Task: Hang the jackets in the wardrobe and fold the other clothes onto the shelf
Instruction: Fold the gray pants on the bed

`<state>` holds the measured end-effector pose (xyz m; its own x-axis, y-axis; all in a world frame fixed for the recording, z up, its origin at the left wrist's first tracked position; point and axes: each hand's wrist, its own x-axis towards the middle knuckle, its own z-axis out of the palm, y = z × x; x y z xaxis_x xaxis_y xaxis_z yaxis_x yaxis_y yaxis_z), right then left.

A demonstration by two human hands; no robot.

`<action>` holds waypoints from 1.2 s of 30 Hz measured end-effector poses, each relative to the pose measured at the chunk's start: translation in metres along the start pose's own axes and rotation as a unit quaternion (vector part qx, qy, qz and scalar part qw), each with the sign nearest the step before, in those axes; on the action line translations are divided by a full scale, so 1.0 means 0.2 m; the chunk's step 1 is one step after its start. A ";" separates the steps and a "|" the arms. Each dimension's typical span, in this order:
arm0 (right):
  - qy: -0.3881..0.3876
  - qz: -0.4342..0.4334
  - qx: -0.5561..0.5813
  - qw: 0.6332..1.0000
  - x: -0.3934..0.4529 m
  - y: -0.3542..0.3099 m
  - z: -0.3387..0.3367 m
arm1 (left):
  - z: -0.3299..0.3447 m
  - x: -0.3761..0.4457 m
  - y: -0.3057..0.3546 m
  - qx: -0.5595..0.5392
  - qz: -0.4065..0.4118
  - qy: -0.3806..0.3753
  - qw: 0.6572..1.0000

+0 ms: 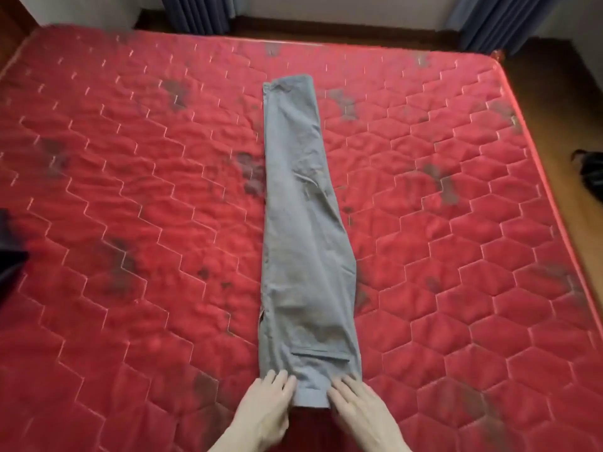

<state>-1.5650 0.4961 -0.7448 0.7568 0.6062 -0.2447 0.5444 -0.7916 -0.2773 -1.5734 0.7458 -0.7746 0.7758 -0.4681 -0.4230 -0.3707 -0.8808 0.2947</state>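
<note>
A pair of grey trousers (300,223) lies lengthwise on the red quilted mattress (130,190), folded leg over leg, with the waistband nearest me and the cuffs far away. My left hand (267,406) rests flat on the left corner of the waistband, fingers straight. On the right corner of the waistband my right hand (355,406) lies flat too, its fingers spread. Neither hand grips the cloth.
A dark garment (9,252) pokes in at the left edge of the mattress. A black object (590,174) sits on the wooden floor to the right. Blue curtains (195,13) hang beyond the far edge of the bed.
</note>
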 end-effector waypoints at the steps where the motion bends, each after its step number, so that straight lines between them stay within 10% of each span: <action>1: 0.008 0.013 0.007 1.000 0.03 -0.02 0.01 | -0.01 -0.01 0.00 0.002 -0.004 0.012 1.000; 13: 0.087 0.111 0.006 0.990 0.60 0.21 0.22 | 0.06 0.43 -0.17 -0.038 -0.121 0.162 0.979; 20: 0.027 0.070 0.008 0.997 0.57 0.34 0.33 | 0.22 0.39 -0.32 -0.038 -0.032 0.179 0.983; 27: -0.020 -0.100 -0.074 0.992 0.31 0.63 0.16 | 0.20 0.15 -0.59 0.260 0.190 0.185 0.929; 36: -0.023 -0.169 -0.137 0.976 0.41 0.59 0.20 | 0.13 0.28 -0.59 0.150 0.177 0.117 0.966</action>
<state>-1.4531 0.4564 -0.8354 0.5032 0.8345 -0.2245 0.8416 -0.5322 -0.0916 -1.4986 0.8213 -0.8553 0.6551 -0.7451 -0.1256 -0.7374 -0.6666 0.1090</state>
